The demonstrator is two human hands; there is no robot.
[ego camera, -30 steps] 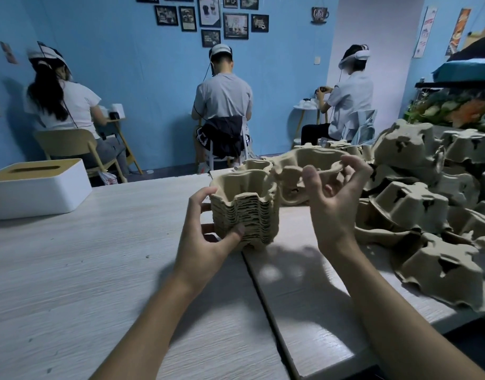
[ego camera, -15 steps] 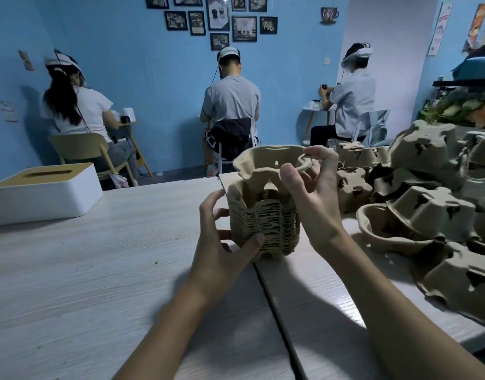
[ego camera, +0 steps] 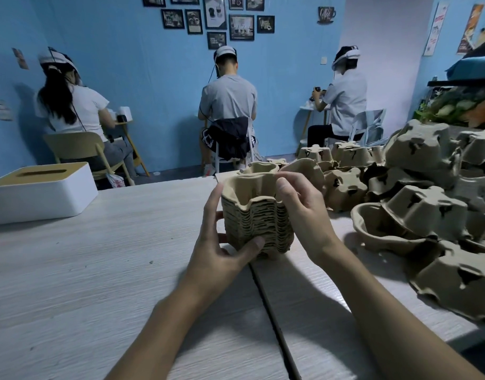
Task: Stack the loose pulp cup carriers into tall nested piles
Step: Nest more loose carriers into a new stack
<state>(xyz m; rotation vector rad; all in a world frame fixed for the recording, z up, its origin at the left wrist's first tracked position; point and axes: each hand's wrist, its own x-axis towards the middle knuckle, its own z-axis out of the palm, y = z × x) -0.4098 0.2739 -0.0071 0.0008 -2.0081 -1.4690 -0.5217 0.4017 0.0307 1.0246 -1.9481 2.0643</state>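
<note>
A nested pile of brown pulp cup carriers (ego camera: 259, 223) stands on the pale wooden table (ego camera: 98, 270), over the seam between two boards. My left hand (ego camera: 222, 242) grips the pile's left side low down, thumb across its front. My right hand (ego camera: 301, 209) holds the right side, with the thumb hooked over the top carrier's rim. The top carrier sits seated in the pile. A heap of loose carriers (ego camera: 427, 204) lies to the right, most of them upside down.
A white tissue box with a tan lid (ego camera: 41, 190) sits at the table's left rear. Three people sit on chairs (ego camera: 79, 149) with their backs to me, beyond the table's far edge. The table's right edge (ego camera: 455, 333) runs close under the heap.
My right hand brought a loose carrier over the pile and lowered it; it now sits nested on top. My left hand has kept its grip on the pile.
</note>
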